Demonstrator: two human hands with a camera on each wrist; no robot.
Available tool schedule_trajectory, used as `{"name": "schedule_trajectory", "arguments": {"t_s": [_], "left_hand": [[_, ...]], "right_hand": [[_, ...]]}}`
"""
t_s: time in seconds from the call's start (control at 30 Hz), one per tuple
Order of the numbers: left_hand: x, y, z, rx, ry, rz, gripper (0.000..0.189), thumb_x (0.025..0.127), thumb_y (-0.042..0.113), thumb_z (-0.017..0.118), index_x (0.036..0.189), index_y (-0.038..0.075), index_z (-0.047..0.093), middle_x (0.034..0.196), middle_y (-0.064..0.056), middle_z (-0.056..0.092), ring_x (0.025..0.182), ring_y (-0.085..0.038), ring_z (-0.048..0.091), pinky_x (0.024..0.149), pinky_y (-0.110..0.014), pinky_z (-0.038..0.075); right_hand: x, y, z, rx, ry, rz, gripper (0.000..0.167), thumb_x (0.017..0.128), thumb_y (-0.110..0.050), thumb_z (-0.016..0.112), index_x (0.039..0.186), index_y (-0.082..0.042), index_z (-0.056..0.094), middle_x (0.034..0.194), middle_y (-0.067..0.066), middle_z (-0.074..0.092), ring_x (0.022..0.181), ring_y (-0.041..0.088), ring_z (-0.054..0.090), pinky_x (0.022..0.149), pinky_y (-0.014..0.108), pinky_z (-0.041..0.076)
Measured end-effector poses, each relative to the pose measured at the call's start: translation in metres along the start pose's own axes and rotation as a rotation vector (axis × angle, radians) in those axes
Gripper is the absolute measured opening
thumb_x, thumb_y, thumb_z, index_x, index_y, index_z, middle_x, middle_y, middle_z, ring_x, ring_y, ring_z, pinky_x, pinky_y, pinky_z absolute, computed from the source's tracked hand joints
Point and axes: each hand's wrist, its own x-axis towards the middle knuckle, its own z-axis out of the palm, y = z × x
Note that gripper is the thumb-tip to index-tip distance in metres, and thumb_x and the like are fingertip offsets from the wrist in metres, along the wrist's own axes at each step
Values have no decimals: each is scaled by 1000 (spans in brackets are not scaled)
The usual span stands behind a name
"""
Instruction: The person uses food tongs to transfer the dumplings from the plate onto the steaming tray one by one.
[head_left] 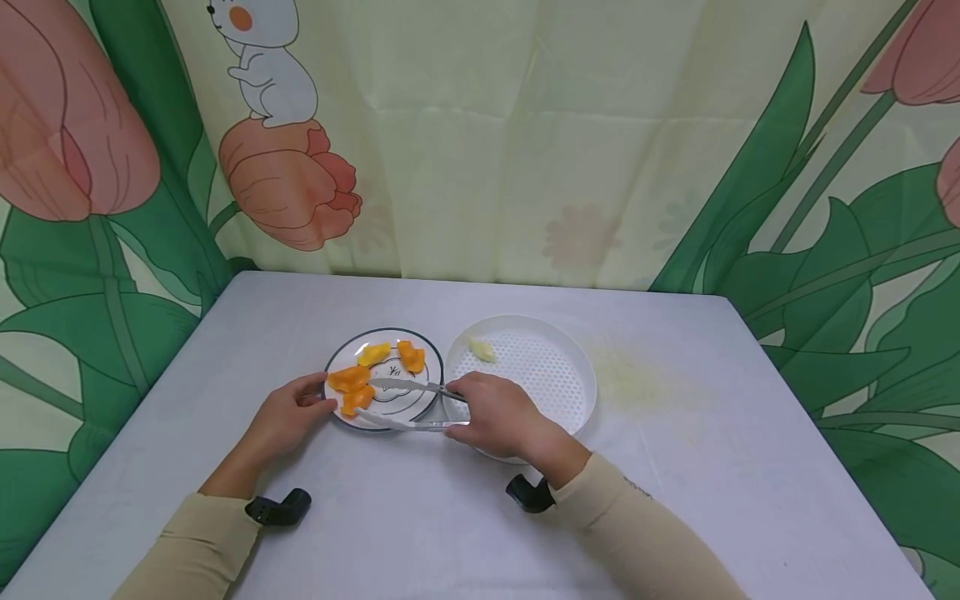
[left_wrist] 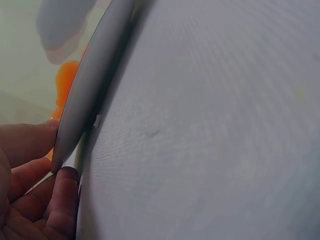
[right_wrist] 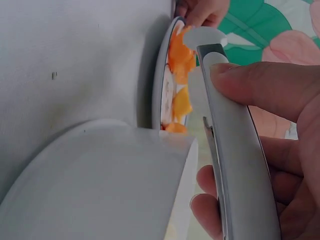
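My left hand (head_left: pixel 288 417) pinches the left rim of a dark-rimmed plate (head_left: pixel 392 404), thumb above and fingers below in the left wrist view. Several orange pieces (head_left: pixel 349 379) and a yellow piece (head_left: pixel 373 354) lie on this plate; their exact kind is unclear. The right hand (head_left: pixel 502 412) grips metal tongs (right_wrist: pixel 237 130), its thumb along one arm and fingers around the other. Spread apart, the tongs (head_left: pixel 408 384) reach left over the plate, their tips near the orange pieces at its left side. Nothing shows between the tips.
Right of the plate stands a round white tray (head_left: pixel 558 367) with a dimpled bottom, partly under my right hand. One pale yellow piece (head_left: pixel 482 350) lies near its far left side. A white cloth covers the table (head_left: pixel 675 467), and a printed curtain (head_left: pixel 480 167) hangs behind.
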Motion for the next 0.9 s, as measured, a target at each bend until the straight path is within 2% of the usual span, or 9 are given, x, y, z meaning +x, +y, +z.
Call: {"name": "schedule_trajectory", "arguments": {"t_s": [0.2,0.43,0.57,0.73,0.9], "left_hand": [[-1,0,-1,2,-6,8,65,99,31,64,152,4,38,151,-28,41,127,-44,46,103,-53,45],[0,-1,-1,-4,-8,16,66,99,32,64,153,4,38,151,-27,41,129,-44,46,103,-54,45],[1,-2,-1,-1,-11,21,67,99,33,64,153,4,38,151,-26,41,130,-44,45,104,-55,44],[0,-1,-1,-6,-10,23,65,99,30,64,153,4,37,151,-26,42,130,-44,46,105,-54,43],[-1,1,-1,-3,-7,17,65,99,29,64,153,4,37,150,-27,42,131,-44,45,105,-54,43]], "right_hand": [[7,-6,4,-25,-40,28,55,88,-35,76,135,-9,62,129,5,64,112,20,61,93,35,53],[13,-10,6,-27,-52,22,56,87,-34,77,134,-9,63,127,5,65,111,19,61,92,33,53],[15,-10,7,-23,-62,28,53,88,-34,76,134,-9,63,124,4,66,104,18,61,89,31,53],[15,-8,5,-10,-57,31,48,90,-32,74,131,-10,65,121,3,68,96,15,60,85,30,53],[11,-4,1,-8,-47,18,45,90,-30,73,130,-10,66,120,1,68,97,15,60,86,31,53]]}}
